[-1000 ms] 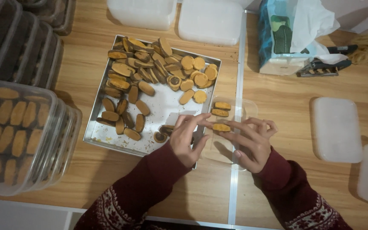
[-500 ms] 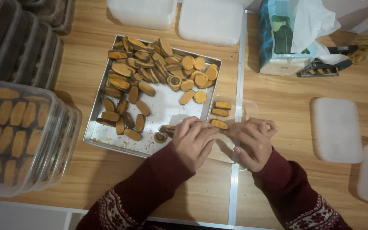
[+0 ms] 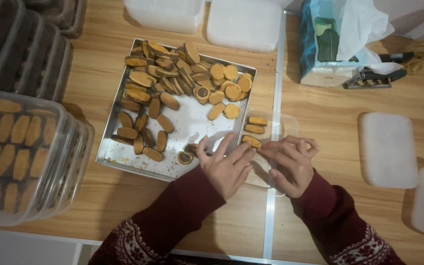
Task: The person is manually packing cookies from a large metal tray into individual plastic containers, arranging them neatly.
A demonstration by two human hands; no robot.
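Both hands work over a clear plastic container (image 3: 285,122) that sits on the wooden table (image 3: 330,127) just beside the right edge of a square metal baking tray (image 3: 111,152). The left hand (image 3: 226,164) lies palm down with its fingers spread and loosely extended, the fingertips (image 3: 249,153) touching an oval orange-brown cookie (image 3: 251,141) at the container's near-left side; it is not closed around the piece. The right hand (image 3: 290,162) has its fingers curled inward, the tips meeting the left hand's near that same cookie (whether it actually pinches the piece or only the container wall cannot be told). Two more cookies (image 3: 256,124) lie in a row behind it in the container.

The tray holds many like cookies, heaped toward its far edge and scattered thinly along its left side, with bare metal in the middle. At the table's left edge stands a stack of clear tubs (image 3: 20,157) filled with rows of cookies. Two white lidded boxes (image 3: 244,22) sit at the far edge, a tissue pack (image 3: 327,46) at the far right, and a white lid (image 3: 387,149) lies near the right edge.
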